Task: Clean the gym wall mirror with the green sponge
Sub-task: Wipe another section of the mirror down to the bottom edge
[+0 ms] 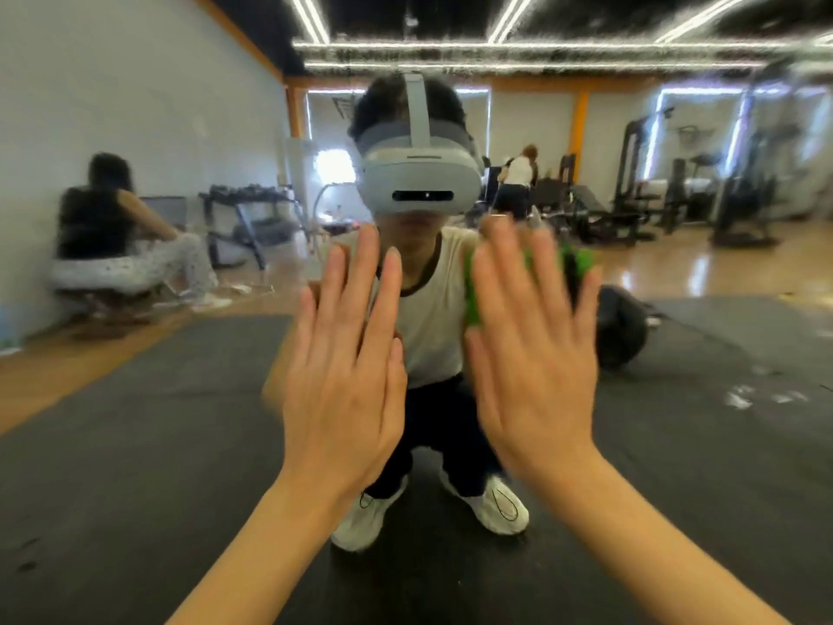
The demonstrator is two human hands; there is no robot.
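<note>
While both hands are raised flat toward the mirror, we see the left hand with straight fingers kept close together, holding nothing. The right hand is flat too, its fingers straight and a little spread, blurred. The sponge lies behind these fingers, between them and the glass; green shows at both sides. We cannot tell if it touches the mirror.

You have two raised hands, left and right, one green sponge, one mirror, and two other people reflected.
</note>
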